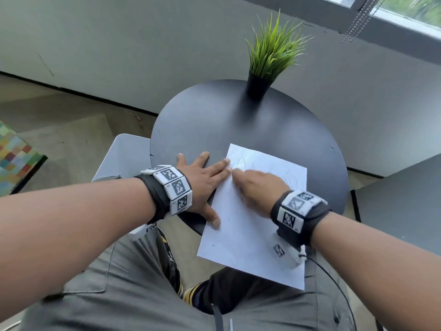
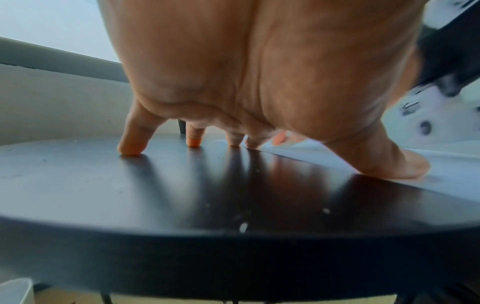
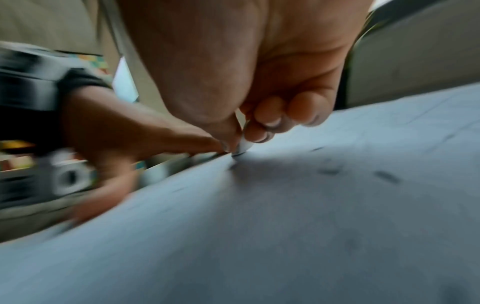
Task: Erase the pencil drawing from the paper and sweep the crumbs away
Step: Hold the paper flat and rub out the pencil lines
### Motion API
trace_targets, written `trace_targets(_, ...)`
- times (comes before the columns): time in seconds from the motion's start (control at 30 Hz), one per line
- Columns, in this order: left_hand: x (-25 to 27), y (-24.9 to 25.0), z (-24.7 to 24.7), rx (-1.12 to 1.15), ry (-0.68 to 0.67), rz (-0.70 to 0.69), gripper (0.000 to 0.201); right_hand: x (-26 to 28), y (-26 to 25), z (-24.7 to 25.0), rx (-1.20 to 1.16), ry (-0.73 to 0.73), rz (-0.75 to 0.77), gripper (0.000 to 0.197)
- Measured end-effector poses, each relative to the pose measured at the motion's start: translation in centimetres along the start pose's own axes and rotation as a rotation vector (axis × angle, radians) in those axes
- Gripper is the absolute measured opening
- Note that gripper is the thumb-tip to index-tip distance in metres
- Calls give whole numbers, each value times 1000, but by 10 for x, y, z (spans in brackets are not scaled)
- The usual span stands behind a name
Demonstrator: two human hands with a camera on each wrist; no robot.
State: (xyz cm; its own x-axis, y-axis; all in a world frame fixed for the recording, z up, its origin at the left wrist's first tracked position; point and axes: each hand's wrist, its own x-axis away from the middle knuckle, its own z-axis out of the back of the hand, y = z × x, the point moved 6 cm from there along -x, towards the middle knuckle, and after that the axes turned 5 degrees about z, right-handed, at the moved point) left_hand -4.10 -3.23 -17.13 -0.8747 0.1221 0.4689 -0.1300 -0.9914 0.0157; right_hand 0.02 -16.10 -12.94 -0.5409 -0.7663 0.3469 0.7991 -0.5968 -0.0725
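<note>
My left hand [image 1: 199, 181] lies flat with fingers spread on the round black table [image 1: 214, 120], its fingertips [image 1: 225, 163] and thumb pressing the left edge of the white sheet of paper [image 1: 248, 237]. The sheet's long axis runs from the table's middle out past its near edge, over my lap. My right hand [image 1: 259, 187] pinches a small white eraser [image 3: 244, 146], its tip down on the paper's far left corner beside faint pencil lines [image 1: 290, 176].

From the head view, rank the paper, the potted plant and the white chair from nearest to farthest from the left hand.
Measured from the left hand:
1. Paper: touching, under thumb and fingertips, on its right.
2. White chair: just left, beside the table.
3. Potted plant: far table edge.
</note>
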Motion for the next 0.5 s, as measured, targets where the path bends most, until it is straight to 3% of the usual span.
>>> trace_targets(0.07,1,0,-2,-3,13,-8,143,-4,7,1,-53,59,-27,6)
trace_targets(0.2,2,-2,-1,44,2,-19,141,11,-34,-15,-63,-66,147,15)
trace_targets(0.27,2,-2,0,46,2,-24,141,-1,-18,-10,-40,-9,78,19)
trace_targets(0.37,3,-1,1,22,-2,-18,143,-10,0,1,-55,64,16,10)
trace_targets(0.43,4,0,1,20,-16,-10,144,4,-16,-5,-36,-3,93,18)
trace_targets(0.5,4,2,3,16,-45,6,145,27,-40,-16,17,-90,196,11)
